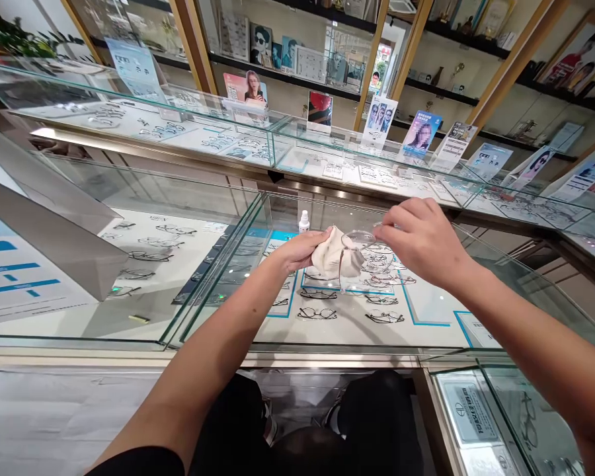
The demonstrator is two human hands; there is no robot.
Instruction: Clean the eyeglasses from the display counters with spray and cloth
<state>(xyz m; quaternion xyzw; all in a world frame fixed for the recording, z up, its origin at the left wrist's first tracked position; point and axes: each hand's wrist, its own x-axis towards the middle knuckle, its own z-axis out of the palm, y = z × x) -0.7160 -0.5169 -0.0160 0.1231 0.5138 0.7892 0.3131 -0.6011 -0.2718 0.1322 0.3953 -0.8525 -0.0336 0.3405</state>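
Note:
Above the glass display case, my left hand [300, 251] is closed on a crumpled cream-white cloth [328, 256]. A pair of clear-framed eyeglasses [359, 238] is pinched in the fingers of my right hand [419, 235]. The lens nearer my left hand overlaps the cloth, and one temple hangs down in front of it. Whether the left fingers also grip the frame is hidden by the cloth. A small white bottle [304, 221] with a white cap stands just behind my left hand.
Several spectacle frames [317, 313] lie inside the glass case [337, 347] below my hands. A large folded display card [34, 264] stands at the left. Behind runs another glass counter [297, 173] with upright advertising cards [379, 120]. A lower glass case [496, 423] sits at the right front.

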